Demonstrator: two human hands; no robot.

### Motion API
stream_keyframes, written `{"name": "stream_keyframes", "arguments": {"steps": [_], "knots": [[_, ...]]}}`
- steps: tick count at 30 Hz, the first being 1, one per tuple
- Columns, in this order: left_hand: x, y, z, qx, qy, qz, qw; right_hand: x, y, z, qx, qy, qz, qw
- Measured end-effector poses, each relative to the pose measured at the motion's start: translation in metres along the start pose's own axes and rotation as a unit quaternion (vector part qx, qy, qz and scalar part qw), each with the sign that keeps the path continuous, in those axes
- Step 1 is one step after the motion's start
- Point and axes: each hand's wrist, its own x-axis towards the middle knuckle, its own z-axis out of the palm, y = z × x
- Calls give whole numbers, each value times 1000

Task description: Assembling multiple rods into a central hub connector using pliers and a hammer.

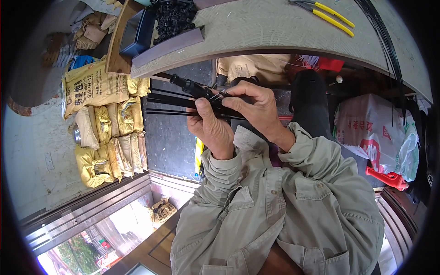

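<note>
In front of my chest, my left hand (pixel 211 127) is closed around a bundle of thin black rods (pixel 167 101), its thumb lying across them. The rods fan out past my fingers to the left. A thicker black tubular piece with ridged rings (pixel 187 85) angles up from the same grip. My right hand (pixel 256 107) is closed in a pinch beside my left thumb. Between its fingertips shows a small shiny metal piece (pixel 218 96), touching or very near the black tubular piece. Its exact kind is too small to make out.
Pliers with yellow handles (pixel 327 17) lie on the worn workbench (pixel 256 27) near long black strands (pixel 382 41). A heap of small black parts (pixel 172 20) sits at its left end by a blue bin (pixel 135 32). Stacked yellow sacks (pixel 98 87) stand left; a white bag (pixel 366 128) is right.
</note>
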Motion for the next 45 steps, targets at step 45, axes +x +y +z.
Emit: {"name": "stream_keyframes", "arguments": {"steps": [45], "knots": [[-6, -11, -7, -37, 47, -40, 997, -3, -1, 2, -94, -9, -68, 993]]}}
